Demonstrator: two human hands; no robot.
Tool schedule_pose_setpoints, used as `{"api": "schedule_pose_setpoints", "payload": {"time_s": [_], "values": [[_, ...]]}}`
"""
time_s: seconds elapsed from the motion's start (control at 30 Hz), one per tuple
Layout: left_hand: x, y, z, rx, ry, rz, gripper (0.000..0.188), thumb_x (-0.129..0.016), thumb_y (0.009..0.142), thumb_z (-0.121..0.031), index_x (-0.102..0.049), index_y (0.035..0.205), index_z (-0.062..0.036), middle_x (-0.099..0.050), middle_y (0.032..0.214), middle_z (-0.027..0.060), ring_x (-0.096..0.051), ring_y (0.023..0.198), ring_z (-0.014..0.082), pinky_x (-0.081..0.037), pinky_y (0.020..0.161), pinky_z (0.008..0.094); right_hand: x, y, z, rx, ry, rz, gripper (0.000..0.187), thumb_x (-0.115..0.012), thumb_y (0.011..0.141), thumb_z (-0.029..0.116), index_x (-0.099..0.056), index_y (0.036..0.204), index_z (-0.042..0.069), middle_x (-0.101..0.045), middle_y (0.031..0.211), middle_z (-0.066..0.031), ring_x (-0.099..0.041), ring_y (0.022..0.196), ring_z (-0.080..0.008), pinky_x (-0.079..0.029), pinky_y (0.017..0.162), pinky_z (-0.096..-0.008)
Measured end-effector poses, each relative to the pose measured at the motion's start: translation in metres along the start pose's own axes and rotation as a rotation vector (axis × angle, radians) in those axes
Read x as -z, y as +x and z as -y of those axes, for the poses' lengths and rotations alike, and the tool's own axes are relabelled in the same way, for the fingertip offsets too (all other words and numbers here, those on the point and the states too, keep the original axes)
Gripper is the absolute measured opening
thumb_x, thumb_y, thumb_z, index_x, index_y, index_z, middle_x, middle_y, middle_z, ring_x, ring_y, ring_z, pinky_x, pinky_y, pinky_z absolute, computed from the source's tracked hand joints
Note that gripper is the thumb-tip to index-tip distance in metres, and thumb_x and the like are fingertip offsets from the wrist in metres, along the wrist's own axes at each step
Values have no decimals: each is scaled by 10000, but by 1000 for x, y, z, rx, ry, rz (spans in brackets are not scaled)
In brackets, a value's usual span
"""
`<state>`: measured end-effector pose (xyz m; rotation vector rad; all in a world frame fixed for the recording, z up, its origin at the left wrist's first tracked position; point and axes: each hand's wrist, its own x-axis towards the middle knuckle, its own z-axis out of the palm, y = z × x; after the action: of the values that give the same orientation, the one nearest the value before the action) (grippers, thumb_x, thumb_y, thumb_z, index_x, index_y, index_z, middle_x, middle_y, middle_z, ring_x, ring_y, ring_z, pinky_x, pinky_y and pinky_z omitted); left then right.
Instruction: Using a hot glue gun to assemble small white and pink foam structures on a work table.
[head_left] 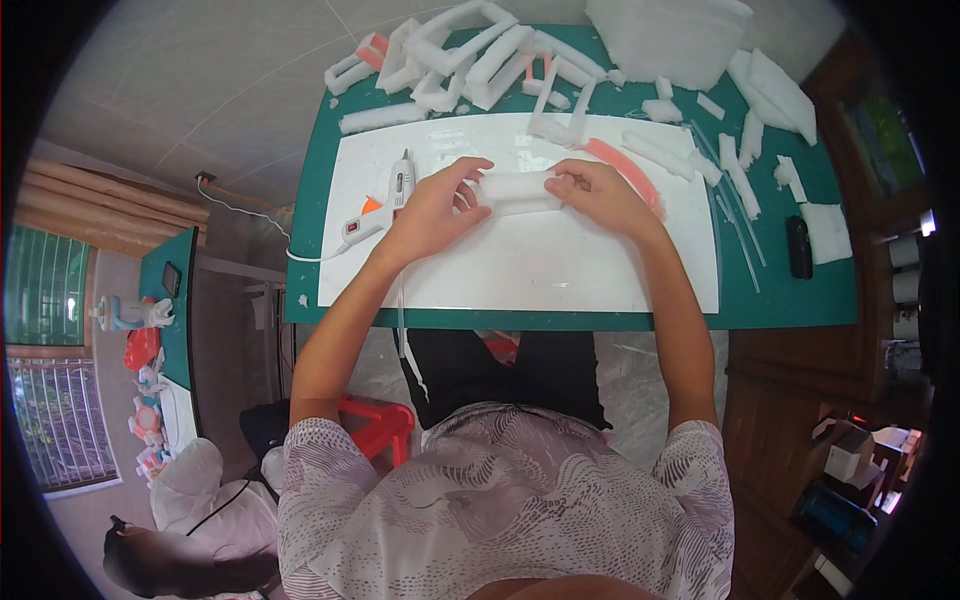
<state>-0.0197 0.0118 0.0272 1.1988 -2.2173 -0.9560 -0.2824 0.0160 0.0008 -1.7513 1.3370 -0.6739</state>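
Holding white foam piece (522, 190) over white board (520, 270), on green surface (800, 300). Aligned left to right along long axis, pointing one end at each hand. Gripping left end in curled fingers of left hand (438, 208), right end in pinched fingers of right hand (605, 197). With glue gun (399, 187) beside left hand, pink strip (622, 168) beside right, foam frames (497, 70) heaped far. At right, beyond surface: white box (848, 456), contents unclear.

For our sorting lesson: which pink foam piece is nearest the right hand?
The long pink strip beside the right hand; the other pink pieces lie farther back, among white frames.
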Motion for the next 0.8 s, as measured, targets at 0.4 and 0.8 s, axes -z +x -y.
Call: {"api": "schedule_pose_setpoints", "payload": {"time_s": [0.4, 0.8], "values": [[0, -2, 0, -3, -21, 6, 511, -713, 804, -67, -544, 1286, -82, -597, 1159, 101, -602, 857, 136, -514, 771, 262, -6, 2, -5, 47, 9, -60, 357, -675, 883, 364, -692, 1028, 39, -565, 707, -17, -494, 672, -108, -366, 596, -263], [0, -3, 0, -40, 30, -3, 478, -725, 818, -119, -566, 1268, -86, -590, 1160, 83, -587, 858, 148, -513, 753, 264, -7, -1, 4, -8, 29, -53, 312, -703, 876, 303, -667, 988, 15, -504, 728, 14, -454, 700, -81, -359, 623, -241]]}}
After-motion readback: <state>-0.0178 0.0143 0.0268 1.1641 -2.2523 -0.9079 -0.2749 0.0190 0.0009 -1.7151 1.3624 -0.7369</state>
